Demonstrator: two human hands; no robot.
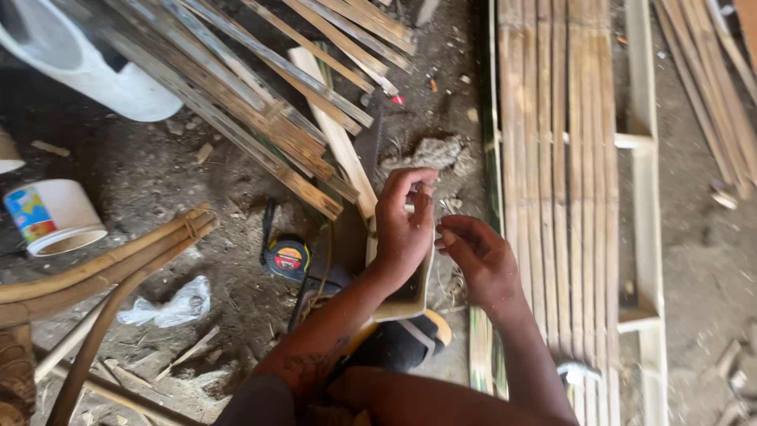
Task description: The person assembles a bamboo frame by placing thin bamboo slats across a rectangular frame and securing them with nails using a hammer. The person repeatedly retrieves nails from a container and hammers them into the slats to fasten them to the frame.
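Dusty earth floor (158, 166) fills the frame, littered with chips and scraps. At centre, the left hand (404, 229) is raised with fingers curled, thumb and forefinger pinched on something small and pale that is too tiny to name. The right hand (477, 256), just beside it to the right, has its fingertips drawn together around a small thin piece, also too small to identify. The two hands are near but not touching. Right of them lies a panel of bamboo slats (556, 158) running from top to bottom of the frame. A bundle of split bamboo strips (252, 95) crosses the upper left. A yellow-and-black tape measure (288, 256) sits on the floor left of the left hand. A roll of tape (51, 217) rests at the left edge, with curved cane poles (110, 264) below it.
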